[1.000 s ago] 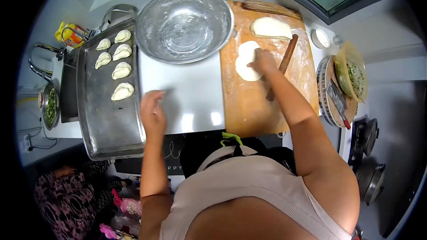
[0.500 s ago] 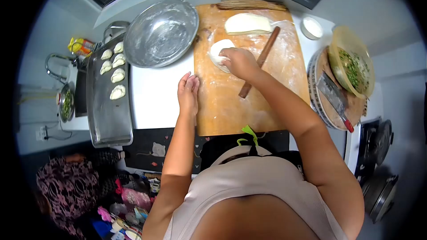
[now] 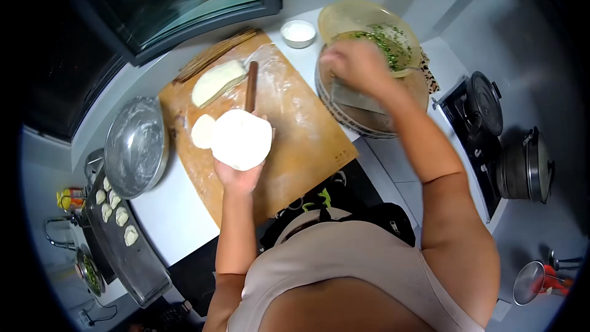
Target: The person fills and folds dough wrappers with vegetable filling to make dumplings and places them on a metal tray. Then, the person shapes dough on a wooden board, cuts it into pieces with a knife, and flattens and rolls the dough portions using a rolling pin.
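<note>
A round, flat dough wrapper [image 3: 241,139] lies across my left hand [image 3: 238,179], whose fingers curl up around its edge. My right hand [image 3: 356,64] is smeared by motion, so its fingers do not show clearly. It hovers over the round chopping board at the near side of a yellowish bowl [image 3: 335,13] of chopped green filling [image 3: 388,46]. Under that wrist a cleaver blade [image 3: 356,98] rests on the chopping board. Beside the held wrapper, another dough round [image 3: 203,131] sits on the floured wooden board [image 3: 307,147]. A rolling pin [image 3: 251,80] and a dough slab [image 3: 218,83] lie farther back.
A floury metal basin [image 3: 136,147] stands at the left, beside a metal tray [image 3: 144,270] with several shaped dumplings [image 3: 121,216]. Behind the board are a small white bowl [image 3: 298,34] and a bundle of sticks [image 3: 215,54]. A lidded pot [image 3: 522,166] is at the right.
The view has turned right. My left hand, empty before, now holds a dough wrapper. My right hand has left the dough on the board and moved right to the filling bowl.
</note>
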{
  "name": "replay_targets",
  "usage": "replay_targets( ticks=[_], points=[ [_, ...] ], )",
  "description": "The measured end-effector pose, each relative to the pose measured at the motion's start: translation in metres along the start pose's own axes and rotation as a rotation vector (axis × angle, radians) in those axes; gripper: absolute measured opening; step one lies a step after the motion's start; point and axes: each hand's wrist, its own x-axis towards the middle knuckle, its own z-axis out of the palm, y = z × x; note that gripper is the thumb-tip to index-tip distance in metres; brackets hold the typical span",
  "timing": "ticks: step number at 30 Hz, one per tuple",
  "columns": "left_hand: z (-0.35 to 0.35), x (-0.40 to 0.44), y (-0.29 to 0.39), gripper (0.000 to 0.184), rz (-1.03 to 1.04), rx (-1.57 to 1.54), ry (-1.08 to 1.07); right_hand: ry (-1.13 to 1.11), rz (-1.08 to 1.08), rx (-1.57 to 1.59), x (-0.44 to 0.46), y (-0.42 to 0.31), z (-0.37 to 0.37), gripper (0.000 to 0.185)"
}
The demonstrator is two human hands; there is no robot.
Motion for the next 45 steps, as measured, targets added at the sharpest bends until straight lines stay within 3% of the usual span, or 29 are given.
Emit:
replay_targets(
  ticks=[2,4,7,10,11,17,20,23,28,32,38,45],
  points=[
    [0.0,0.014,-0.021,0.052,0.048,0.002,0.009,-0.007,0.107,-0.187,0.014,0.087,-0.033,0.024],
    [-0.002,0.034,-0.05,0.051,0.062,0.038,0.003,-0.26,0.217,-0.526,0.027,0.16,-0.043,0.022],
    [0.011,0.068,-0.104,0.05,0.018,0.053,-0.055,-0.608,0.226,-0.639,0.025,0.218,-0.039,0.019],
    [0.019,0.099,-0.153,0.051,0.025,0.054,-0.062,-0.694,0.117,-0.654,0.03,0.263,-0.02,0.018],
    [0.022,0.108,-0.165,0.055,0.069,0.055,0.061,-0.67,0.063,-0.63,0.03,0.274,-0.017,0.018],
    [0.052,0.129,-0.205,0.065,0.24,0.223,0.164,-0.502,-0.159,-0.52,0.058,0.335,-0.01,0.019],
    [0.046,0.141,-0.213,0.06,0.278,0.26,0.217,-0.303,-0.042,-0.312,0.07,0.331,0.018,0.018],
    [0.051,0.157,-0.222,0.056,0.296,0.279,0.256,-0.321,0.029,-0.256,0.081,0.343,0.081,0.02],
    [0.052,0.181,-0.229,0.055,0.296,0.262,0.338,-0.459,-0.044,-0.034,0.067,0.305,0.096,0.018],
    [0.046,0.192,-0.229,0.052,0.244,0.222,0.342,-0.603,-0.032,0.221,0.077,0.326,0.112,0.018],
    [0.053,0.191,-0.224,0.053,0.195,0.252,0.352,-0.803,0.328,0.625,0.08,0.313,0.091,0.017],
    [0.077,0.181,-0.224,0.053,0.117,0.3,0.394,-0.706,0.4,0.731,0.077,0.307,0.058,0.017]
  ],
)
